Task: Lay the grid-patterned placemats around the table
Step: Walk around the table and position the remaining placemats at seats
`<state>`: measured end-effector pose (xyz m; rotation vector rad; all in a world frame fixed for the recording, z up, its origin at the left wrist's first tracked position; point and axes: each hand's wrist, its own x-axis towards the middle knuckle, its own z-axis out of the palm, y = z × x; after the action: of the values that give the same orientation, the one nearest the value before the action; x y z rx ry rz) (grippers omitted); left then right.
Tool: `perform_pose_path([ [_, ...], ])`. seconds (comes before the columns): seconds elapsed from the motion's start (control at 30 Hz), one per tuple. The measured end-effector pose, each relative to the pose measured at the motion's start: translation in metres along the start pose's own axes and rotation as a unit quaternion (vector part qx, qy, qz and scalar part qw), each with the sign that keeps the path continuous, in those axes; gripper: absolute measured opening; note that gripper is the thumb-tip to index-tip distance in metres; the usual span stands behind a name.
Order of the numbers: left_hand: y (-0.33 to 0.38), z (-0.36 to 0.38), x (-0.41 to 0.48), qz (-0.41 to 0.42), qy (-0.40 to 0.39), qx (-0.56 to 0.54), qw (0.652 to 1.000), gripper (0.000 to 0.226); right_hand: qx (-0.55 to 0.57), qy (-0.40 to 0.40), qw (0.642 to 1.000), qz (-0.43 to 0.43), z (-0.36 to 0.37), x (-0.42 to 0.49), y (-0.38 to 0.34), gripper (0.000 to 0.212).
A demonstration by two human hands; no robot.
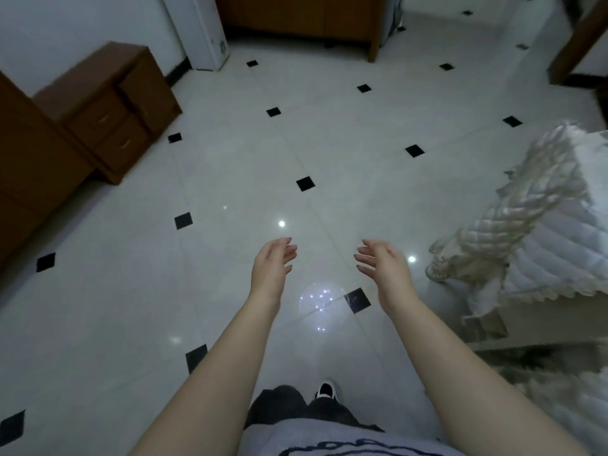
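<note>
No grid-patterned placemat and no table top show in this view. My left hand [271,263] and my right hand [383,261] are both stretched out in front of me over the floor, palms turned toward each other, fingers apart and slightly curled. Neither hand holds anything. Below them I see my dark trousers and one black-and-white shoe [325,390].
A glossy white tiled floor [230,159] with small black diamond insets fills the middle. A brown drawer cabinet [108,110] stands at the left. A piece of furniture under a white quilted cover [533,225] sits at the right. Wooden furniture [306,18] lines the far wall.
</note>
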<state>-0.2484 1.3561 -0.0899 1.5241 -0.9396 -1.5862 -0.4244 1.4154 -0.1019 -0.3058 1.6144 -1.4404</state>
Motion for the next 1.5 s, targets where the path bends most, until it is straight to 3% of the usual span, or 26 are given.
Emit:
perform_pose_path([
  [0.4,0.091,0.12,0.206,0.007,-0.096,0.043,0.994,0.023,0.022,0.102,0.995,-0.004,0.031,0.195,-0.075,0.016],
  [0.7,0.185,0.241,0.357,0.012,-0.188,0.089,0.978,0.019,0.09,0.208,0.973,-0.035,0.044,0.341,-0.18,0.014],
  [1.1,0.202,0.455,0.459,-0.006,-0.327,0.166,0.93,0.017,0.174,0.329,0.928,-0.006,-0.039,0.494,-0.239,0.017],
  [1.5,0.249,0.732,0.529,0.017,-0.379,0.216,0.9,0.016,0.203,0.368,0.907,-0.04,-0.178,0.672,-0.364,0.017],
])
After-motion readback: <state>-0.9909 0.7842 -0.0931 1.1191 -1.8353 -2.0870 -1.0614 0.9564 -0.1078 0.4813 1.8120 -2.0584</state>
